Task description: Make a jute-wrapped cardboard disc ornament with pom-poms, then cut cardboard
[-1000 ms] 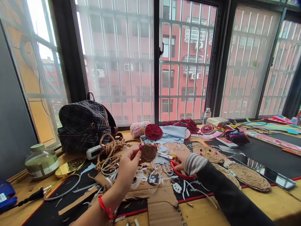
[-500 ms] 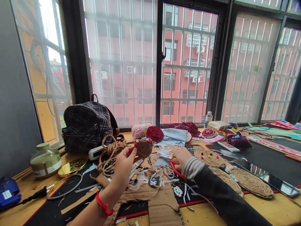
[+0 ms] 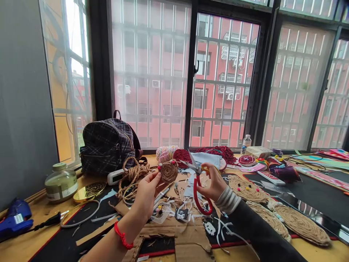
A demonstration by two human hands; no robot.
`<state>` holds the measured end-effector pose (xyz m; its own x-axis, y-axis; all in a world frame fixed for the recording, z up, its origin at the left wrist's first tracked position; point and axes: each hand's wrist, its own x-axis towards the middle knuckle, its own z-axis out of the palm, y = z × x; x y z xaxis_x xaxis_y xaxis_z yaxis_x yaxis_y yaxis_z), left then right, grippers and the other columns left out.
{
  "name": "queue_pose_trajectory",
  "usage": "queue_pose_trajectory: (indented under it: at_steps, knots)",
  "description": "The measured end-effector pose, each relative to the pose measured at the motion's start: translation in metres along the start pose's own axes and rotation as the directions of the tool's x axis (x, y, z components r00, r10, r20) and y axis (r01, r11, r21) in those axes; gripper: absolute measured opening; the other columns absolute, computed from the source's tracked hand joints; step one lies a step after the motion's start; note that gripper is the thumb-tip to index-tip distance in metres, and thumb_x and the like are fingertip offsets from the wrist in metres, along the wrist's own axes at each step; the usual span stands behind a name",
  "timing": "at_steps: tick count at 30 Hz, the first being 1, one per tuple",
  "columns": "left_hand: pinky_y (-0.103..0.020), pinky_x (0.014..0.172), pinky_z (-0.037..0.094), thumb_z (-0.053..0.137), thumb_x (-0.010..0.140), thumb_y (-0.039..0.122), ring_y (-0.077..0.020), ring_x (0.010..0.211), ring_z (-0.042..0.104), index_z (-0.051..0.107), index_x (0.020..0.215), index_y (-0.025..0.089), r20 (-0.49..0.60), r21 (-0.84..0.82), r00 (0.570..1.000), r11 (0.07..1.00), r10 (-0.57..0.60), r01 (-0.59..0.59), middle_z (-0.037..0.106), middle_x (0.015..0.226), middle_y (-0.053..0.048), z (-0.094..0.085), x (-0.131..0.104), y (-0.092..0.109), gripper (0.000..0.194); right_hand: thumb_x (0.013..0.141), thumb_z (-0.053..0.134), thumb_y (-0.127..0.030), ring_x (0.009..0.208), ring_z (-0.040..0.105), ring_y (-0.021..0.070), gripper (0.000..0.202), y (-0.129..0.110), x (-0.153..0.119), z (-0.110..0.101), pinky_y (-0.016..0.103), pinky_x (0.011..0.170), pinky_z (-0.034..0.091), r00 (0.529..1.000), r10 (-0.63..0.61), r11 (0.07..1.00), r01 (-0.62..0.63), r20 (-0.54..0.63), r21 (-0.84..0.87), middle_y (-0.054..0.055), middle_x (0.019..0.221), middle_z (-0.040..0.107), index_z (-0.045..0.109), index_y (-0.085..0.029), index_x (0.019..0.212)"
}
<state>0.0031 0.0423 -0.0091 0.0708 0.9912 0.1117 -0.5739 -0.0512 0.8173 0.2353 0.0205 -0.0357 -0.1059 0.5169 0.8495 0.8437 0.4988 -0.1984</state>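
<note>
Left hand (image 3: 147, 192) pinches twine disc (image 3: 169, 172) by edge; right hand (image 3: 215, 183), half-curled, holds spread-bladed scissors (image 3: 198, 170) right of disc.

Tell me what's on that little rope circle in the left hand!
Small pinkish-red and white balls sit along the upper edge of the rope circle. The left hand covers part of its left edge, and the circle's back faces away, so anything there is hidden.

Craft wkspace, wooden table (image 3: 32, 242) w/ yarn (image 3: 180, 155), rope (image 3: 136, 171) & cardbd scraps (image 3: 192, 242), scissors (image 3: 198, 169) up front, barred windows (image 3: 152, 72)
</note>
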Motion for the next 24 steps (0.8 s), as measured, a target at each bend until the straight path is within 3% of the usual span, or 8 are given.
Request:
queue_pose_trajectory:
  at_steps: [8, 12, 21, 24]
  knots:
    - [-0.023, 0.064, 0.056, 0.056, 0.079, 0.01, -0.0133, 0.065, 0.066, 0.064, 0.082, 0.009, 0.135, 0.078, 0.991, 0.997, -0.024, 0.013, 0.07, 0.075, -0.006, -0.003, -0.001, -0.005, 0.009, 0.059, 0.063, -0.021, 0.078, 0.054, 0.0199, 0.057, -0.028, 0.001, -0.005, 0.033, 0.067, 0.048, 0.999, -0.031, 0.996, 0.032, -0.011, 0.078, 0.008, 0.095, 0.055, 0.04, -0.017, 0.11]
    - [-0.023, 0.065, 0.055, 0.063, 0.075, 0.015, -0.0129, 0.066, 0.066, 0.065, 0.083, 0.011, 0.195, 0.099, 0.981, 0.995, -0.023, 0.004, 0.07, 0.075, -0.004, -0.003, -0.003, -0.008, 0.009, 0.056, 0.062, -0.019, 0.074, 0.052, 0.0186, 0.058, -0.03, 0.001, -0.006, 0.034, 0.067, 0.048, 0.999, -0.044, 0.997, 0.044, 0.001, 0.07, 0.008, 0.095, 0.055, 0.042, -0.017, 0.11]
    - [-0.023, 0.068, 0.054, 0.077, 0.061, 0.027, -0.0134, 0.069, 0.065, 0.067, 0.081, 0.013, 0.199, 0.076, 0.98, 0.997, -0.027, 0.012, 0.07, 0.074, -0.002, -0.003, -0.002, -0.007, 0.026, 0.059, 0.061, -0.022, 0.077, 0.051, 0.0196, 0.056, -0.028, 0.002, -0.009, 0.035, 0.068, 0.047, 0.998, -0.058, 0.993, 0.056, 0.009, 0.104, 0.009, 0.097, 0.053, 0.04, -0.018, 0.111]
    - [-0.025, 0.068, 0.055, 0.078, 0.059, 0.031, -0.0165, 0.073, 0.066, 0.068, 0.08, 0.013, 0.244, 0.094, 0.969, 0.996, -0.025, 0.001, 0.071, 0.08, -0.005, -0.002, -0.005, -0.006, 0.03, 0.059, 0.062, -0.022, 0.075, 0.05, 0.0189, 0.057, -0.028, 0.002, -0.009, 0.035, 0.068, 0.047, 0.999, -0.048, 0.993, 0.046, 0.017, 0.107, 0.008, 0.095, 0.053, 0.04, -0.018, 0.111]
